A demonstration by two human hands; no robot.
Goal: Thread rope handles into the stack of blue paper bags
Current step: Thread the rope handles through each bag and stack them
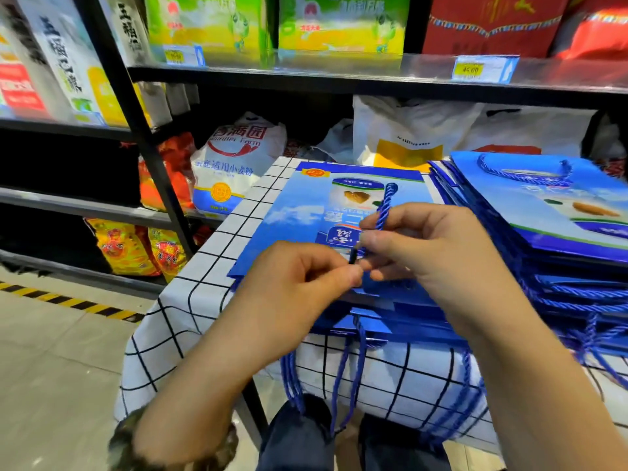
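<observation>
Your left hand pinches the black tip of the blue rope | your right hand curls round that rope | both over the bag stack

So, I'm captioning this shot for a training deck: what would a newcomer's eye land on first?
Both hands meet at centre: the right hand holds a twisted blue rope, the left hand pinches near its black tip. Under them a flat blue paper bag lies on a checked tablecloth; a stack of bags with handles sits at right.
</observation>
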